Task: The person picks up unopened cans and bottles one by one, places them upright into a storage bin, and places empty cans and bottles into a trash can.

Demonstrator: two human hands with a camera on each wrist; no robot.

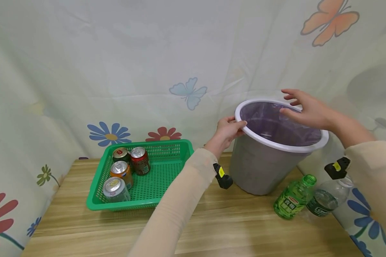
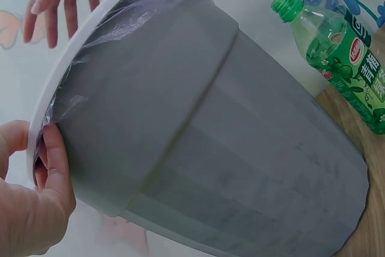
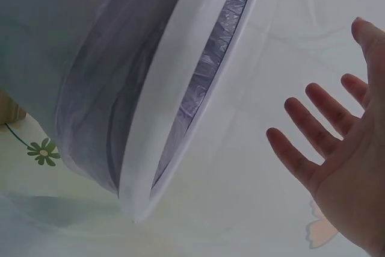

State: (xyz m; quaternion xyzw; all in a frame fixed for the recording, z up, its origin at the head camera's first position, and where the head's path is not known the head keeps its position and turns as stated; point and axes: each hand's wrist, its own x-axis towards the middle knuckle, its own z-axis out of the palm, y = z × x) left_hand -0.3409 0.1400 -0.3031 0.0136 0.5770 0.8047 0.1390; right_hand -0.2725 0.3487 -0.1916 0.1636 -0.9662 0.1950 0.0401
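Observation:
A grey trash can (image 1: 260,164) with a white rim and a thin purple bag lining it stands on the table, tilted slightly. At the rim's left side my left hand (image 1: 226,132) pinches the edge, thumb on top and fingers underneath, as the left wrist view also shows with the hand (image 2: 36,191). Above the can's opening hovers my right hand (image 1: 312,110), fingers apart and holding nothing. In the right wrist view that hand (image 3: 343,161) is separated from the white rim (image 3: 174,88). Folds of the bag (image 2: 138,19) hang out below the rim.
A green basket (image 1: 141,204) on the left holds several drink cans, one of them orange (image 1: 122,173). Right of the trash can stand a green plastic bottle (image 1: 294,198) and a clear bottle (image 1: 328,198). A patterned curtain (image 1: 132,71) hangs behind the wooden table (image 1: 218,228).

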